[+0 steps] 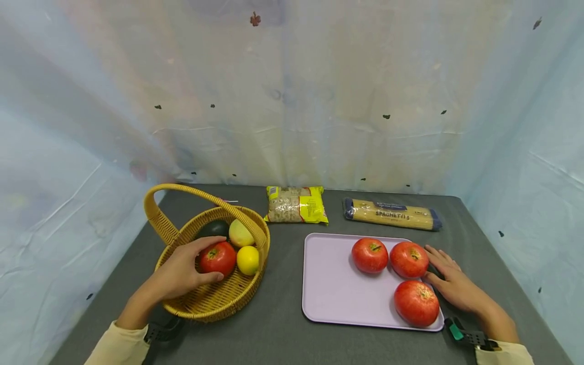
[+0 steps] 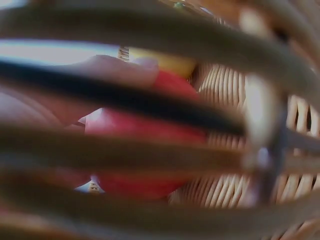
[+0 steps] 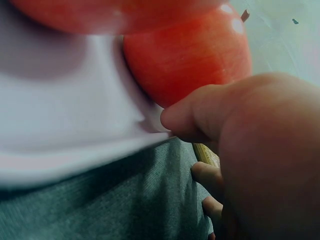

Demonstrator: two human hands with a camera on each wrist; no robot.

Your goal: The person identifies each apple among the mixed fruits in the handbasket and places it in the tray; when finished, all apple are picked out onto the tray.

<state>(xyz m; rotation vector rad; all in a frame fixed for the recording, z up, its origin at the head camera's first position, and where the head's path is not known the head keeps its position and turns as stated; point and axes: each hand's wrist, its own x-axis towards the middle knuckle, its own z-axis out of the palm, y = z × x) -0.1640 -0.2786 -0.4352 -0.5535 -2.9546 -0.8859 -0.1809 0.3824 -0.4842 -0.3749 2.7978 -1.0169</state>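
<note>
Inside the wicker basket [image 1: 214, 312], my left hand [image 1: 184, 266] holds a red apple [image 1: 219, 259] between thumb and fingers. The basket's woven strands cover much of that apple [image 2: 145, 182] in the left wrist view. Around it lie a yellow lemon [image 1: 248, 260], a pale yellow-green fruit [image 1: 240, 234] and a dark rounded item [image 1: 213, 229]. My right hand [image 1: 456, 286] lies at the right edge of the lilac tray [image 1: 337, 294], fingers extended. Its thumb is at the tray rim, close against a red apple [image 1: 409, 259]. Two more red apples [image 1: 369, 255] sit on the tray.
A yellow-ended clear bag [image 1: 296, 205] of pale contents lies at the back of the dark table [image 1: 283, 299]. Right of it is a spaghetti pack [image 1: 392, 214]. The basket's tall handle [image 1: 201, 191] arches over its contents. Pale sheeting surrounds the table.
</note>
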